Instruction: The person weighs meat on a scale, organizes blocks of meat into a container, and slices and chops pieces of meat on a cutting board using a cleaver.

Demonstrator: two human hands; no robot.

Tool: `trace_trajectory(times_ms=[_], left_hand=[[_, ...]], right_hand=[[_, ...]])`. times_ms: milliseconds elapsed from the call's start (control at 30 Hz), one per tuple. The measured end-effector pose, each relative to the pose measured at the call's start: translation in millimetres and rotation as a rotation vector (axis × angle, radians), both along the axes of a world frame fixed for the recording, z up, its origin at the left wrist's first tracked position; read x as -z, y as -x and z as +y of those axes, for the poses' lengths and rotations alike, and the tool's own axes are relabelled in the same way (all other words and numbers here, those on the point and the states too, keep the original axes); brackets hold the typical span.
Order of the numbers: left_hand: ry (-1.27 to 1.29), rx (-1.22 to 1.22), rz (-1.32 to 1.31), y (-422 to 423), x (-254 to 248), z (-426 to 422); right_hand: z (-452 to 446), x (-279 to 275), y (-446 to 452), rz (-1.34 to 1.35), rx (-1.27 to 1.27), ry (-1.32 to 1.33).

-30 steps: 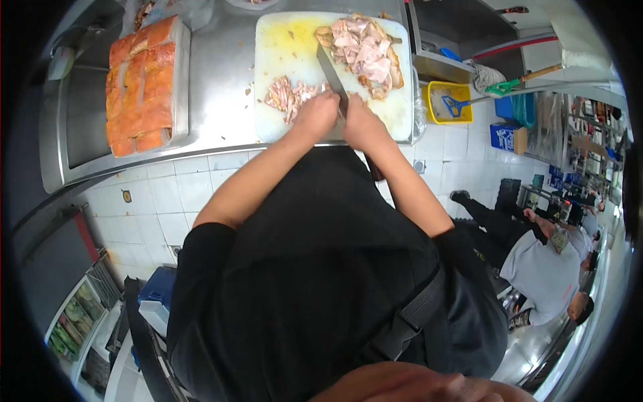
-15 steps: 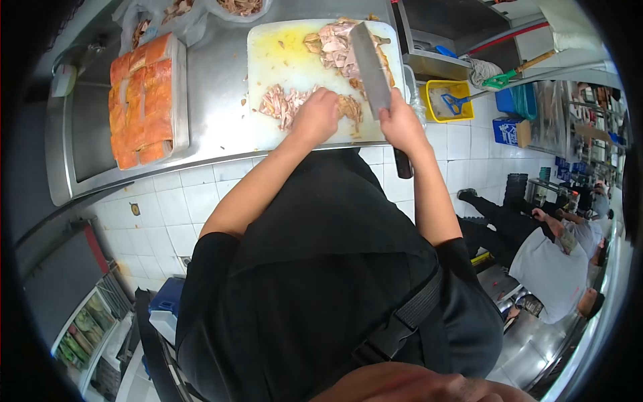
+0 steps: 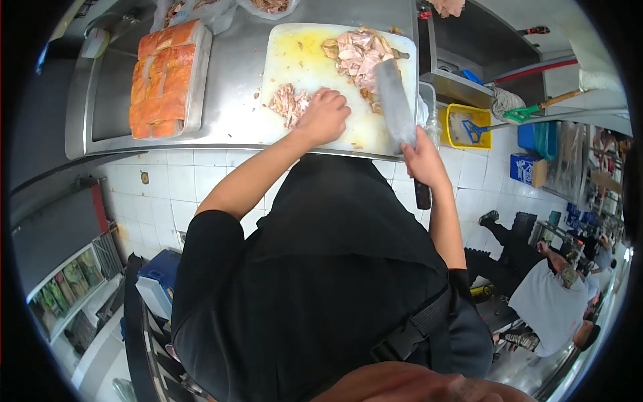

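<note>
A large cleaver (image 3: 396, 104) is held in my right hand (image 3: 426, 157) at the board's right front corner, its blade slanting up and left beside the meat. My left hand (image 3: 324, 117) lies over the front of the white cutting board (image 3: 291, 57), fingers curled, next to a small heap of chopped meat (image 3: 289, 105); what is under the fingers is hidden. Larger sliced meat pieces (image 3: 362, 57) lie at the back right of the board. A yellowish wet patch stains the board's back left.
A tray of orange-brown blocks (image 3: 161, 84) stands left on the steel counter (image 3: 231, 87). Bags of shredded meat (image 3: 268, 5) are at the back. A yellow bucket (image 3: 466, 127) is right of the counter. A person in a light shirt (image 3: 549, 305) is at the far right.
My right hand has moved right and toward me with the cleaver, away from my left hand. My left hand now lies flatter on the board. The whole view has shifted slightly.
</note>
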State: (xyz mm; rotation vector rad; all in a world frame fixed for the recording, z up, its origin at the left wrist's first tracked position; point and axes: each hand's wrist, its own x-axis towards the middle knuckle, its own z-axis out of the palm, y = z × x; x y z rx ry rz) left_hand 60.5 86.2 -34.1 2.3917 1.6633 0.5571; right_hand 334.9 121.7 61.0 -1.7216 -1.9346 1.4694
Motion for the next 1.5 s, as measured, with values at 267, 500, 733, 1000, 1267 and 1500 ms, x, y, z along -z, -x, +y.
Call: trace_trajectory(times_ms=[267,500,733,1000,1267,1500], left_hand=[[-0.168,-0.677,-0.219,48,5,-39],[0.005,-0.814,-0.246,3,7,-28],[-0.074,-0.884,-0.272,-14,8,-17],[-0.149,-0.915,-0.522,-11,17,-3],[-0.094,-0.869,-0.827,8,4,20],[-0.294,-0.756,-0.704,70,-23,84]], right_hand=[[2,54,1,0.232,-0.2,0.484],[-8,72,36,0.277,-0.275,0.574],[-12,77,72,0.071,-0.514,0.175],[4,57,105,0.165,-0.417,0.394],[17,42,123,0.21,-0.361,0.408],[58,15,177,0.233,-0.347,0.121]])
